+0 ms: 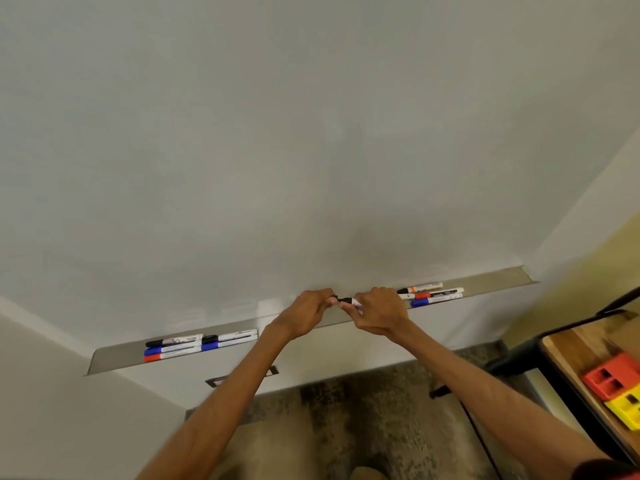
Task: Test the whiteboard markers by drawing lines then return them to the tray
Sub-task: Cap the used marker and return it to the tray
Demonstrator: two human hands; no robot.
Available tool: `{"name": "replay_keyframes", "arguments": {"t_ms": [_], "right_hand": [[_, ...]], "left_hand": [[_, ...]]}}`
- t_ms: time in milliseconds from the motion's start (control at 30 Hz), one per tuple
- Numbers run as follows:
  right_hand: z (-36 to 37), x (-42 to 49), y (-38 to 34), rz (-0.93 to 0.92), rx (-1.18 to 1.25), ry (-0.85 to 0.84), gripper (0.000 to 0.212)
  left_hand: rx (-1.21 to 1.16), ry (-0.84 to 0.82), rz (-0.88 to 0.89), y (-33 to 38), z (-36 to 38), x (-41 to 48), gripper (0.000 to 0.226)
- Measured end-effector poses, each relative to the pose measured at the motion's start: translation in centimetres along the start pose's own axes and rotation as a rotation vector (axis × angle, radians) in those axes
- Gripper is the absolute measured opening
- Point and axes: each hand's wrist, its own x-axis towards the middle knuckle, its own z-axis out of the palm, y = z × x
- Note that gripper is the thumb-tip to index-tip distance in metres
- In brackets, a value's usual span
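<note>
Blank whiteboard (pixel 311 133) above tray (pixel 114 358); both hands (pixel 379 311) hold marker (pixel 346 300).

A long grey metal tray (pixel 121 358) runs under the whiteboard from 8 o'clock up to 3 o'clock. Toward its 8 o'clock end lie five white-barrelled markers (pixel 201 342), capped black, blue and red, in close rows. Toward 3 o'clock lies another cluster of white markers (pixel 434 293), capped black, orange, red and blue, touching one another.

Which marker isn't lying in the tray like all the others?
The black marker. It's held between the left hand and right hand, above the tray. Every other marker lies in that tray.
</note>
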Motion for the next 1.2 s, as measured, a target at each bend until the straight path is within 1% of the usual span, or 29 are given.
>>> {"name": "replay_keyframes", "arguments": {"t_ms": [67, 133, 200, 233, 333, 400, 467, 533, 600, 667, 733, 900, 967, 1033, 1133, 1200], "right_hand": [[-0.5, -0.4, 0.1, 0.084, 0.003, -0.005, 0.080], [-1.0, -0.6, -0.2, 0.118, 0.015, 0.014, 0.091], [-2.0, -0.1, -1.3, 0.145, 0.059, 0.106, 0.096], [-2.6, 0.4, -1.8, 0.167, 0.096, 0.161, 0.094], [-4.5, 2.3, -2.9, 0.223, 0.226, 0.317, 0.078], [-6.6, 3.8, -3.6, 0.281, 0.332, 0.369, 0.063], [-9.2, 5.1, -4.4, 0.331, 0.463, 0.409, 0.043], [-11.7, 6.4, -4.9, 0.328, 0.585, 0.487, 0.021], [-14.5, 7.8, -5.1, 0.303, 0.678, 0.579, 0.006], [-17.8, 9.2, -5.3, 0.260, 0.740, 0.659, 0.009], [-21.5, 10.5, -5.6, 0.179, 0.769, 0.736, 0.015], [-30.8, 13.7, -6.0, -0.057, 0.716, 0.994, 0.018], [-34.1, 15.1, -5.9, -0.083, 0.759, 1.032, 0.022], [-37.1, 16.0, -6.0, -0.100, 0.841, 1.027, 0.027], [-41.1, 16.9, -5.9, -0.195, 0.872, 1.062, 0.038], [-43.3, 17.4, -6.0, -0.277, 0.859, 1.094, 0.035]], "left_hand": [[0.000, 0.024, 0.022, 0.8, -0.7, -0.6, 0.033], [-0.037, 0.053, 0.035, 1.9, -1.1, -1.0, 0.034], [-0.100, 0.142, 0.025, 2.8, -1.8, -1.0, 0.034], [-0.117, 0.194, 0.028, 3.2, -2.3, -0.9, 0.032], [-0.102, 0.330, 0.068, 4.2, -4.2, -0.8, 0.025], [-0.092, 0.416, 0.076, 5.0, -5.8, -0.7, 0.022], [-0.091, 0.496, 0.078, 5.8, -7.7, -0.5, 0.019], [-0.110, 0.570, 0.088, 6.8, -10.0, -0.4, 0.018], [-0.144, 0.637, 0.121, 8.2, -12.7, -0.5, 0.019], [-0.145, 0.700, 0.154, 9.6, -15.6, -0.5, 0.021], [-0.116, 0.784, 0.190, 11.2, -18.9, -0.4, 0.025], [0.010, 1.090, 0.315, 15.9, -27.6, 0.1, 0.023], [0.074, 1.209, 0.385, 17.8, -30.8, 0.2, 0.020], [0.176, 1.323, 0.453, 19.3, -33.7, 0.3, 0.021], [0.311, 1.422, 0.500, 21.0, -37.6, 0.8, 0.037], [0.300, 1.439, 0.498, 21.9, -40.0, 1.1, 0.045]]}}
